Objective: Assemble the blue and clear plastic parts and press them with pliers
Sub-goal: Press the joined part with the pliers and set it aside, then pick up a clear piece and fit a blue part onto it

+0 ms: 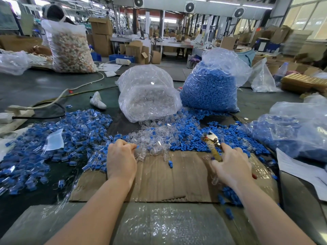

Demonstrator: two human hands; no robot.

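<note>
My left hand (121, 160) reaches into a heap of clear plastic parts (152, 138) at the far edge of a cardboard sheet (169, 181), its fingers curled down among them; what they hold is hidden. My right hand (232, 167) grips the taped handles of the pliers (211, 140), whose metal jaws point away over loose blue parts (187, 138). A single blue part (170, 163) lies on the cardboard between my hands. Assembled blue-and-clear pieces (58, 138) cover the floor to the left.
A bag of clear parts (148, 98) and a tall bag of blue parts (210, 85) stand behind the heaps. Another bag of blue parts (297, 131) lies at the right. A cable and power strip (19, 110) run at the left. Bubble wrap (159, 225) lies near me.
</note>
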